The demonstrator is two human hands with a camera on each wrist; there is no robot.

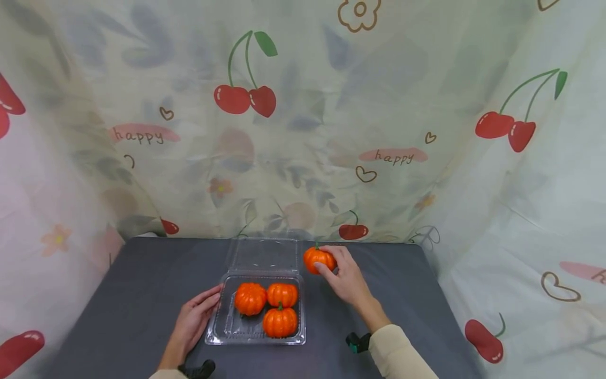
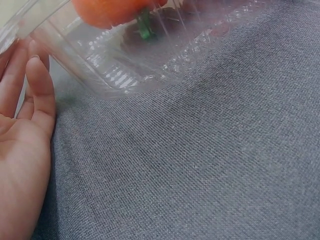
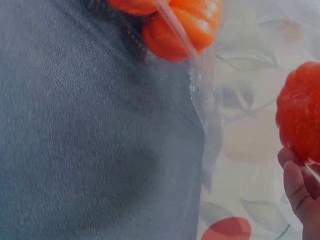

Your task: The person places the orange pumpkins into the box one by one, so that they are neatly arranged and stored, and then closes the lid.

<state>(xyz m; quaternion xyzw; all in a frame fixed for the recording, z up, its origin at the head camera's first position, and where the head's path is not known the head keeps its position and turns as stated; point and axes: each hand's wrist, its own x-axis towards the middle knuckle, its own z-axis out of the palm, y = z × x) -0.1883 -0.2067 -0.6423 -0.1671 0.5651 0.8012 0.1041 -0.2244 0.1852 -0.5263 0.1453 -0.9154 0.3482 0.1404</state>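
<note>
A clear plastic clamshell box (image 1: 222,329) lies open on the grey table, its lid (image 1: 264,255) tipped back. Three small orange pumpkins (image 1: 267,308) sit inside it. My right hand (image 1: 343,273) grips a fourth orange pumpkin (image 1: 316,258) just right of the lid, at the back of the table; in the right wrist view that pumpkin (image 3: 300,112) rests on my fingertips (image 3: 295,182). With straight fingers, my left hand (image 1: 196,318) rests flat against the box's left side. In the left wrist view its fingers (image 2: 37,90) touch the box's clear wall (image 2: 110,75).
A grey cloth covers the table (image 1: 132,295). A pale curtain printed with cherries (image 1: 246,97) hangs close behind and at both sides. Bare cloth lies to the right of the box (image 1: 407,295) and at the far left.
</note>
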